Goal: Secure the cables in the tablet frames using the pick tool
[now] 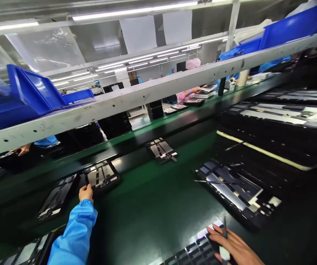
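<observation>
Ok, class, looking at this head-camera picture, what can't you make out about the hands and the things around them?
Head view:
- The tool in the right hand: fingers and the bottom edge hide its tip, so its kind is unclear.
- The panel under that hand: the hand and bottom edge hide most of it.
- The left hand: its back hides the fingertips.
- The far pink sleeve: its work is too small, partly behind the shelf.

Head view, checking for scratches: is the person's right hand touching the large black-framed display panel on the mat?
Apart. The head view shows the right hand below the large black-framed display panel, with dark green mat showing between them.
</observation>
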The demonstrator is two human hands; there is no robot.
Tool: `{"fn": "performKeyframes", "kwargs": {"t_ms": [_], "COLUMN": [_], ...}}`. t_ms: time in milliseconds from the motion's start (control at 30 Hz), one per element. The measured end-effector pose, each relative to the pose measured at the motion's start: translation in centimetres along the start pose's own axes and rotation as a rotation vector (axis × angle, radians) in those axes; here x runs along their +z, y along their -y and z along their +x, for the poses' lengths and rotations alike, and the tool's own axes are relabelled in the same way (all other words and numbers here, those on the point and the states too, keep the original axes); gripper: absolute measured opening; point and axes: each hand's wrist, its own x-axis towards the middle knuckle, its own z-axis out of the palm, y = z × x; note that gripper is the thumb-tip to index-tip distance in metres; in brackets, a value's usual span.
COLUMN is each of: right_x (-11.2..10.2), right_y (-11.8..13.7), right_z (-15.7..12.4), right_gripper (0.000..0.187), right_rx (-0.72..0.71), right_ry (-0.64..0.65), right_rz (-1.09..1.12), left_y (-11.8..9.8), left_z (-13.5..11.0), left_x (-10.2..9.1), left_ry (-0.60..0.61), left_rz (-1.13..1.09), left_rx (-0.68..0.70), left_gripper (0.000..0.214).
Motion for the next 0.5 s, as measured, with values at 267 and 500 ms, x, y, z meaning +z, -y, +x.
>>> {"fn": "performKeyframes", "kwargs": {"t_ms": [267, 500], "right_x": [-0.2, 0.6], "right_y": [4.4, 5.5], "right_z": [-1.3, 4.8], "right_gripper": [0.041, 0.055], "right_rx": [0.085, 0.314], "right_ry": [0.189, 0.301], "right_rz": [0.122, 0.402], "left_y": [4.8, 7.6], "left_z": [-13.7, -23.1], "left_x": [3.3, 2.6], "left_ry": [0.311, 0.585], "left_rz": [-0.470, -0.588], "left_rx": [-0.270, -0.219], "left_gripper": [0.033, 0.051]}}
